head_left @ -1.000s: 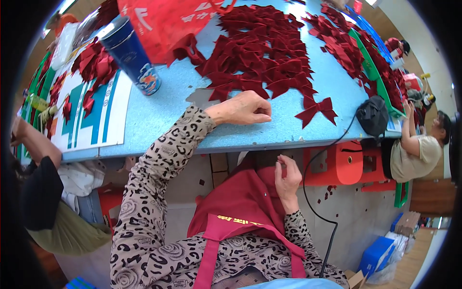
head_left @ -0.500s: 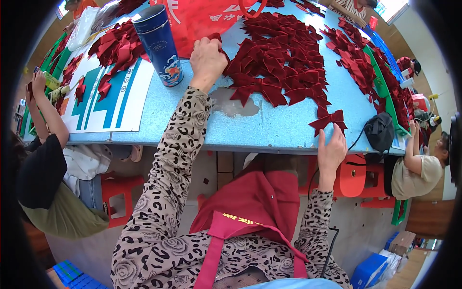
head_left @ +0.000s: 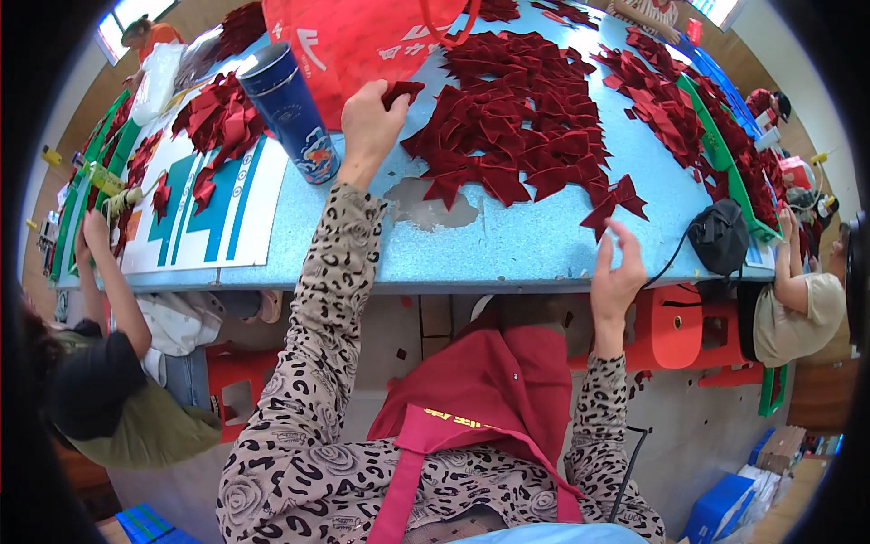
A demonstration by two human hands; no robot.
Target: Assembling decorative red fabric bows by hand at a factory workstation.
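My left hand (head_left: 370, 127) pinches a dark red velvet bow (head_left: 404, 92) just right of the blue tumbler (head_left: 288, 111), over the table in front of the red bag (head_left: 340, 54). Beside it spreads a thick layer of matching bows (head_left: 517, 118). A tilted bow (head_left: 616, 205) lies at the near right corner of this layer. Just below that bow hovers my right hand (head_left: 618, 272), its fingers apart and holding nothing; whether a fingertip still touches the bow's tail I cannot tell.
The light blue table (head_left: 507, 245) has a worn grey patch (head_left: 430, 207). A black pouch (head_left: 719, 238) with a cord sits at the right edge. On the left lies a white-and-teal board (head_left: 245, 218) with loose bows. Co-workers sit at both sides, near green trays (head_left: 725, 172).
My left hand has moved left, away from the layer, with a bow in its fingers. The right hand's fingers have spread, and the corner bow now sits at a steeper tilt.
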